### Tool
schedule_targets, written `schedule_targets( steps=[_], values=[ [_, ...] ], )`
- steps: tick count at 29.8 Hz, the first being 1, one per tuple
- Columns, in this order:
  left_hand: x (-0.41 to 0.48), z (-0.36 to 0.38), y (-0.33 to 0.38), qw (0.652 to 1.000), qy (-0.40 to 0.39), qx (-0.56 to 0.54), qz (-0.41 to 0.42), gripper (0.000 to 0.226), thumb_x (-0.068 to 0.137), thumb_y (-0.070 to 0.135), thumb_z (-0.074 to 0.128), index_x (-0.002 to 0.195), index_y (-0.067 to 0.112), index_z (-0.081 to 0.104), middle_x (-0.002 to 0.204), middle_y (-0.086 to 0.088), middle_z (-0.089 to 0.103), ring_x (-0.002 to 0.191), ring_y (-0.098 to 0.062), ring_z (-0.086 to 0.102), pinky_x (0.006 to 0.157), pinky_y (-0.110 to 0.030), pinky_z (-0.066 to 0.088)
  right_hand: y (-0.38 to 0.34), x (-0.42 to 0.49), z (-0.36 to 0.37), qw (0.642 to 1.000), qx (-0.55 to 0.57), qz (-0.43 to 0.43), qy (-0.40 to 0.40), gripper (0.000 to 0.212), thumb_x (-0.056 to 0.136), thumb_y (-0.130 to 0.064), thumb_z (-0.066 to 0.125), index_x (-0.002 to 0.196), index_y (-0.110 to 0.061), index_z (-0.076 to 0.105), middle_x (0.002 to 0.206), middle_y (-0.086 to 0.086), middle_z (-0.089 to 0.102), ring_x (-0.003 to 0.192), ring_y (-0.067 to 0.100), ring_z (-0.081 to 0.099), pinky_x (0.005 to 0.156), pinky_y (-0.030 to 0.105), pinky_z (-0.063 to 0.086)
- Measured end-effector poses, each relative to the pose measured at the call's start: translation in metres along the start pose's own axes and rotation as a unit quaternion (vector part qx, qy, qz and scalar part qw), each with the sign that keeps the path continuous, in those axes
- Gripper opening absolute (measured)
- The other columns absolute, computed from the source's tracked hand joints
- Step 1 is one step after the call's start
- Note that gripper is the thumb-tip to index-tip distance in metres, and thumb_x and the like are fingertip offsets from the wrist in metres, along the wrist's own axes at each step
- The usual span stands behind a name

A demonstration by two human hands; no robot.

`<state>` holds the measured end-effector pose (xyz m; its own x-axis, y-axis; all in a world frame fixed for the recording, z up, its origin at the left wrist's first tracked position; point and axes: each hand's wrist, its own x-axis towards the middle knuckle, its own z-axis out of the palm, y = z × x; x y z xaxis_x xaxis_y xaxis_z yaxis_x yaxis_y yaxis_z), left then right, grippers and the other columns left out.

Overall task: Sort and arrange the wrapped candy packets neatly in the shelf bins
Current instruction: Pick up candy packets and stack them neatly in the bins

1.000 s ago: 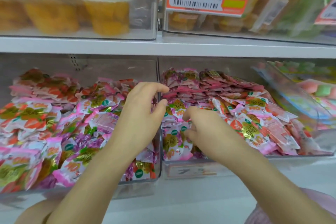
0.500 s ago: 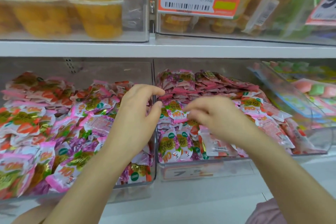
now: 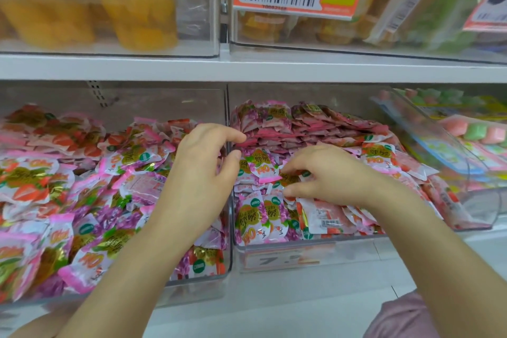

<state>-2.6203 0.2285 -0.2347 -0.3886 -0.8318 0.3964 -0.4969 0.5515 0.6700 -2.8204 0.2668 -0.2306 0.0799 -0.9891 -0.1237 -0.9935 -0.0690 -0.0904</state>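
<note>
Two bare hands work at a shop shelf of clear bins heaped with pink, red and purple wrapped candy packets (image 3: 129, 156). My left hand (image 3: 203, 173) hangs over the clear wall that parts the left bin (image 3: 192, 282) from the right bin (image 3: 288, 258). Its fingers are bent in a loose claw, thumb and forefinger well apart, gripping nothing that I can see, and it has barely stirred over the last second. My right hand (image 3: 329, 173) is what moved. A second ago it was low at the right bin's front edge; it has since climbed to the middle of the heap, palm down, fingertips (image 3: 285, 170) bent onto the packets just right of my left thumb. Whether they pinch a packet I cannot tell. Between both hands one purple packet (image 3: 260, 164) lies face up. Below my right hand, a front row of packets (image 3: 255, 219) now stands uncovered, upright against the bin front, beside one white-backed packet (image 3: 323, 218) turned the wrong way. I judge the front row nearly settled, with the loose middle of the heap next.
</note>
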Motion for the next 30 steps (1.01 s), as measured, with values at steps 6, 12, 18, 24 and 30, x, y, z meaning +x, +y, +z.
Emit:
schedule_targets(
  steps=[6, 12, 18, 24, 30],
  values=[
    [-0.001, 0.000, 0.000, 1.000, 0.001, 0.003, -0.001, 0.024, 0.092, 0.016, 0.049, 0.111, 0.027, 0.059, 0.109, 0.014, 0.048, 0.111, -0.010, 0.046, 0.097, -0.032, 0.042, 0.009, -0.021, -0.003, 0.998, 0.016, -0.057, 0.013, 0.038, 0.074, -0.056, 0.066, 0.098, -0.026, 0.068, 0.127, -0.013, 0.057, 0.132, 0.007, 0.034, 0.111, 0.029, 0.022],
    [-0.003, 0.001, 0.003, 1.000, 0.014, 0.007, 0.002, 0.025, 0.091, 0.011, 0.049, 0.109, 0.024, 0.061, 0.109, 0.011, 0.050, 0.112, -0.013, 0.047, 0.098, -0.032, 0.041, 0.016, -0.025, -0.005, 0.982, 0.182, -0.035, 0.027, 0.012, 0.076, -0.025, 0.076, 0.071, -0.018, 0.067, 0.087, 0.002, 0.068, 0.098, 0.021, 0.063, 0.082, 0.041, 0.049],
    [-0.003, 0.001, 0.003, 1.000, 0.012, 0.004, 0.001, 0.025, 0.091, 0.011, 0.048, 0.109, 0.023, 0.061, 0.110, 0.010, 0.051, 0.111, -0.014, 0.048, 0.097, -0.035, 0.041, 0.013, -0.027, -0.006, 0.965, 0.249, -0.043, 0.076, 0.006, 0.084, -0.016, 0.068, 0.078, -0.016, 0.066, 0.073, -0.009, 0.062, 0.066, 0.002, 0.055, 0.062, 0.015, 0.045],
    [-0.002, 0.001, 0.003, 1.000, 0.012, 0.008, -0.002, 0.025, 0.091, 0.012, 0.049, 0.110, 0.025, 0.061, 0.108, 0.011, 0.051, 0.109, -0.015, 0.049, 0.097, -0.035, 0.042, 0.013, -0.025, -0.006, 0.944, 0.297, -0.019, 0.142, 0.008, 0.089, -0.017, 0.060, 0.083, -0.020, 0.063, 0.080, -0.007, 0.062, 0.070, 0.007, 0.057, 0.065, 0.024, 0.049],
    [-0.002, 0.001, 0.003, 1.000, 0.012, 0.011, 0.001, 0.025, 0.091, 0.013, 0.049, 0.110, 0.025, 0.061, 0.108, 0.011, 0.051, 0.110, -0.014, 0.048, 0.096, -0.034, 0.041, 0.013, -0.032, -0.009, 0.977, 0.211, -0.006, 0.019, 0.012, 0.091, -0.026, 0.058, 0.102, -0.030, 0.063, 0.112, -0.017, 0.060, 0.097, 0.001, 0.055, 0.083, 0.016, 0.045]
  ],
)
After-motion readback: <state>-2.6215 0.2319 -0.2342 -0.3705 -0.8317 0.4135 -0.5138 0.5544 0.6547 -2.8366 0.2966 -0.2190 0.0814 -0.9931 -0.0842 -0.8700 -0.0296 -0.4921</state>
